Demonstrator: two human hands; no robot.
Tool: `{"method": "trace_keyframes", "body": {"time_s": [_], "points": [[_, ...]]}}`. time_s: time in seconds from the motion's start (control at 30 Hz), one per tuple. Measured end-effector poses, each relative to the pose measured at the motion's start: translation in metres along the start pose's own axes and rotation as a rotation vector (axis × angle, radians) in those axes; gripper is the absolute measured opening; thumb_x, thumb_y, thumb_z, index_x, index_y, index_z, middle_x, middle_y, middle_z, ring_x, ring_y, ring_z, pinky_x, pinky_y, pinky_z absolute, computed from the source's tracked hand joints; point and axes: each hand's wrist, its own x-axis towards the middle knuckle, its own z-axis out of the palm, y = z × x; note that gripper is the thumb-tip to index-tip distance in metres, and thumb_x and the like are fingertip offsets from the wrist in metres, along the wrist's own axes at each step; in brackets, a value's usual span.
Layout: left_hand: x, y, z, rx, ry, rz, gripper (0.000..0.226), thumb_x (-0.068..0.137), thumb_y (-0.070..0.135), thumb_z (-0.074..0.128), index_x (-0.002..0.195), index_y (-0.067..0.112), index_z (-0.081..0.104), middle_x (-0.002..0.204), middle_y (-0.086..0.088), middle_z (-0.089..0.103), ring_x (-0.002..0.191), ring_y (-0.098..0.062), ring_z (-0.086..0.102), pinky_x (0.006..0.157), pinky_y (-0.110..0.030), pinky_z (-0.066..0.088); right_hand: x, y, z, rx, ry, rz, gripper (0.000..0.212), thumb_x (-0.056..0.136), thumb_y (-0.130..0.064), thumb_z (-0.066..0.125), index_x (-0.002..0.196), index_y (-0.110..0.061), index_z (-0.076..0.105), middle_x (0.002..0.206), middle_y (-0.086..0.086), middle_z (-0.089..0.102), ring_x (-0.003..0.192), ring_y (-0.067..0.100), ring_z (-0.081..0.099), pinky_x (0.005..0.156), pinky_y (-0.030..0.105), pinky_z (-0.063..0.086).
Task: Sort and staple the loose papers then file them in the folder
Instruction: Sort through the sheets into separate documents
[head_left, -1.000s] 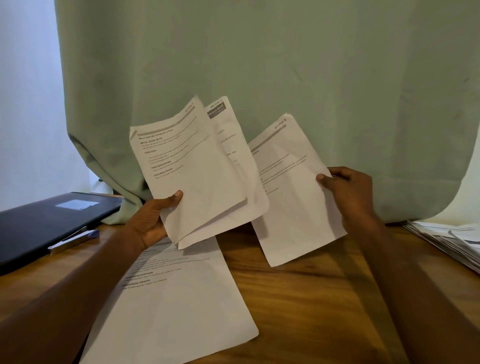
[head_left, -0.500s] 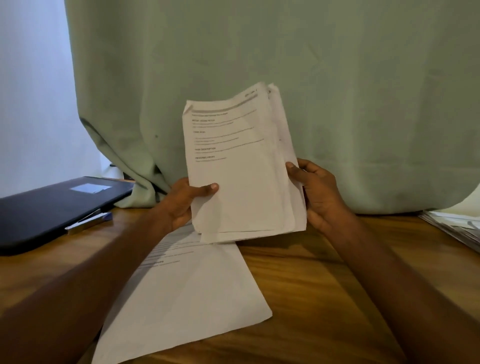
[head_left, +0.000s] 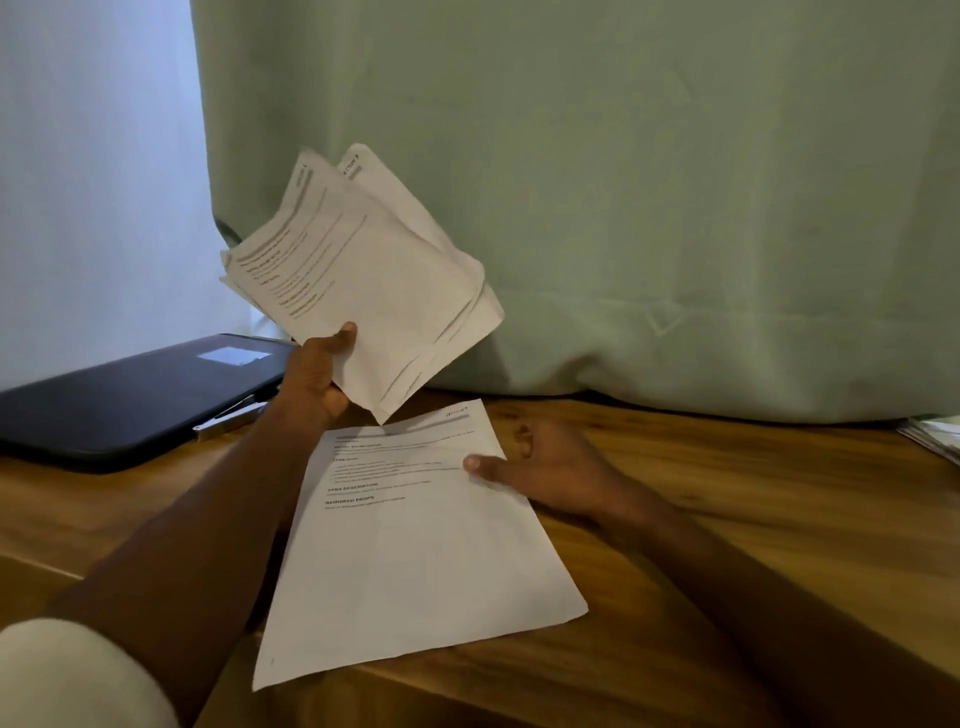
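Right now you are holding a sheaf of printed papers (head_left: 363, 280) up off the wooden table (head_left: 727, 519) in your left hand (head_left: 317, 374), the thumb pressing on the front sheet and the other fingers hiding behind the stack, pinching its lower edge; the sheets are fanning slightly and tilting to the left in front of the green curtain (head_left: 623, 182). Your right hand (head_left: 550, 467) is resting on the table at the right edge of a single printed sheet (head_left: 415, 561) lying flat, the thumb touching the sheet's edge and the fingers lying loosely apart, gripping nothing. A dark folder (head_left: 119, 400) is lying closed at the left of the table, with a stapler (head_left: 231, 420) just beside its near edge. More papers (head_left: 935, 436) are sitting at the far right edge.
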Motion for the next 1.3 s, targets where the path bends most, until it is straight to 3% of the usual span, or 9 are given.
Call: {"method": "trace_keyframes", "body": {"time_s": [0.13, 0.23, 0.33, 0.53, 0.7, 0.83, 0.97, 1.1, 1.3], "points": [[0.0, -0.004, -0.002, 0.01, -0.023, -0.028, 0.055, 0.084, 0.004, 0.079, 0.135, 0.013, 0.06, 0.129, -0.015, 0.069, 0.123, -0.038, 0.062, 0.098, -0.061, 0.053, 0.003, -0.003, -0.001, -0.029, -0.119, 0.021, 0.028, 0.08, -0.057, 0.079, 0.078, -0.04, 0.057, 0.081, -0.02, 0.06, 0.081, 0.006, 0.063, 0.064, 0.023, 0.05], [-0.004, -0.005, 0.0, -0.015, -0.103, -0.013, 0.074, 0.075, 0.007, 0.085, 0.142, 0.014, 0.055, 0.137, -0.017, 0.064, 0.128, -0.04, 0.059, 0.102, -0.066, 0.048, 0.011, 0.007, 0.002, 0.178, -0.096, 0.115, 0.03, 0.079, -0.037, 0.087, 0.105, -0.026, 0.076, 0.108, -0.005, 0.075, 0.094, 0.017, 0.072, 0.085, 0.038, 0.061], [-0.012, -0.004, 0.004, -0.102, -0.193, -0.089, 0.09, 0.065, 0.01, 0.095, 0.145, 0.018, 0.055, 0.141, -0.015, 0.062, 0.132, -0.038, 0.057, 0.104, -0.062, 0.048, 0.017, 0.021, -0.007, 0.306, 0.063, 0.171, 0.019, 0.086, -0.022, 0.082, 0.099, -0.013, 0.073, 0.101, 0.005, 0.074, 0.09, 0.022, 0.071, 0.074, 0.031, 0.057], [-0.029, -0.008, 0.029, -0.034, -0.477, -0.139, 0.047, 0.094, 0.001, 0.063, 0.14, 0.013, 0.058, 0.13, -0.013, 0.068, 0.114, -0.031, 0.068, 0.092, -0.046, 0.059, 0.021, 0.038, -0.062, 0.669, 0.381, 0.056, 0.017, 0.097, -0.013, 0.068, 0.113, -0.01, 0.067, 0.107, 0.008, 0.075, 0.088, 0.022, 0.074, 0.073, 0.035, 0.062], [-0.05, -0.016, 0.058, 0.301, -0.462, -0.033, 0.052, 0.083, 0.009, 0.079, 0.132, 0.015, 0.062, 0.124, -0.01, 0.073, 0.112, -0.031, 0.07, 0.088, -0.043, 0.06, 0.022, 0.035, -0.088, 0.835, 0.544, 0.0, 0.021, 0.1, -0.02, 0.065, 0.12, -0.019, 0.066, 0.109, -0.001, 0.075, 0.096, 0.019, 0.073, 0.084, 0.04, 0.06], [-0.062, -0.025, 0.072, 0.316, -0.448, -0.011, 0.061, 0.078, 0.014, 0.078, 0.136, 0.013, 0.059, 0.122, -0.009, 0.073, 0.112, -0.032, 0.07, 0.083, -0.04, 0.061, 0.023, 0.029, -0.085, 0.946, 0.536, 0.006, 0.018, 0.106, -0.029, 0.052, 0.116, -0.027, 0.067, 0.11, -0.004, 0.075, 0.101, 0.019, 0.072, 0.089, 0.04, 0.059], [-0.063, -0.024, 0.079, 0.461, -0.429, 0.078, 0.088, 0.063, 0.026, 0.093, 0.14, 0.022, 0.051, 0.128, -0.004, 0.07, 0.116, -0.029, 0.067, 0.092, -0.047, 0.059, 0.022, 0.021, -0.082, 1.102, 0.376, 0.037, 0.055, 0.092, -0.065, 0.058, 0.13, -0.026, 0.066, 0.119, 0.0, 0.075, 0.11, 0.024, 0.071, 0.1, 0.047, 0.055], [-0.072, -0.021, 0.089, 0.508, -0.415, 0.114, 0.113, 0.048, 0.037, 0.095, 0.145, 0.025, 0.039, 0.133, -0.001, 0.062, 0.118, -0.024, 0.063, 0.096, -0.044, 0.057, 0.018, 0.018, -0.081, 0.978, 0.411, -0.056, 0.025, 0.094, -0.016, 0.072, 0.117, -0.023, 0.069, 0.112, 0.0, 0.077, 0.098, 0.021, 0.075, 0.077, 0.033, 0.061], [-0.099, 0.0, 0.112, 0.448, -0.497, 0.29, 0.048, 0.083, 0.009, 0.078, 0.127, 0.019, 0.063, 0.123, 0.0, 0.074, 0.111, -0.022, 0.071, 0.093, -0.044, 0.059, 0.0, 0.002, -0.116, 0.868, 0.496, -0.21, 0.037, 0.092, 0.003, 0.061, 0.118, -0.022, 0.068, 0.114, -0.002, 0.075, 0.105, 0.024, 0.071, 0.088, 0.037, 0.06]]}}
